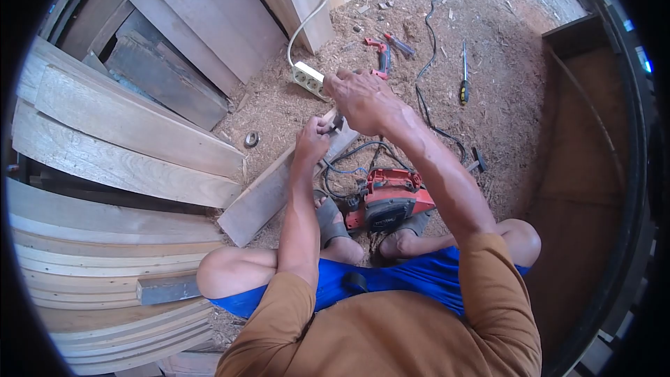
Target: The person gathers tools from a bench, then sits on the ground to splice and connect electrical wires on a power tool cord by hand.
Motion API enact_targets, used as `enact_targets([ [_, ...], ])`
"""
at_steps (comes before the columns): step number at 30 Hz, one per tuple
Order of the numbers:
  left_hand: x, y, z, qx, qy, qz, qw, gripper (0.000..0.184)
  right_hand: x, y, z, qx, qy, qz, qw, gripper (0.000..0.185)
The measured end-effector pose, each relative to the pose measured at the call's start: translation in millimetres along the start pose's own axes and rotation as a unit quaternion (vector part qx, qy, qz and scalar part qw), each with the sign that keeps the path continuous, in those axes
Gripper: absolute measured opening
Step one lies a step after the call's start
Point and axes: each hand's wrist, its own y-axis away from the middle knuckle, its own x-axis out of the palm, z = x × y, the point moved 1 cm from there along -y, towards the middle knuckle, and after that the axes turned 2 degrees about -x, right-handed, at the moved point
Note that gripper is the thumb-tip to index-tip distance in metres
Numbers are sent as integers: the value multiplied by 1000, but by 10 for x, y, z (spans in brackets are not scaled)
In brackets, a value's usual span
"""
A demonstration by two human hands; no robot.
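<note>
My left hand (313, 141) is closed, its fingertips pinching at a small dark piece (337, 123) above a wooden board (258, 202). What exactly it grips is too small to make out. Just beyond, my right hand (363, 101) is curled over the same spot, its back toward me and its fingers mostly hidden. The board lies slanted on the sawdust beneath both hands. Between my feet sits a red and black corded power tool (391, 199), which looks like an electric planer.
A white power strip (308, 78) lies past my hands, near a red-handled tool (380, 56). A screwdriver (464, 73) and a small hammer (478, 160) are to the right. A tape roll (251, 139) lies left, beside stacked planks (125, 126). Black cable crosses the floor.
</note>
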Motion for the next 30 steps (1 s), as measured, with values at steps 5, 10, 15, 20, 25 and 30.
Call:
enact_targets([
  [5, -1, 29, -39, 31, -68, -33, 997, 26, -28, 1, 1, 12, -9, 4, 1000, 23],
  [10, 59, 16, 54, 112, -133, -65, 983, 19, -23, -9, 41, 11, 11, 1, 1000, 22],
  [15, 75, 55, 17, 96, -119, -72, 986, 20, 0, -32, 45, -3, 14, -8, 1000, 22],
  [20, 54, 64, 31, 92, -110, -72, 987, 23, 5, -28, 49, -4, 1, -19, 1000, 22],
  [25, 32, 44, 63, 73, -109, -59, 990, 24, -23, -31, 94, 2, 17, -10, 1000, 22],
  [30, 20, 39, 69, 56, -94, -38, 993, 24, -11, -57, 97, 0, 10, -14, 1000, 22],
])
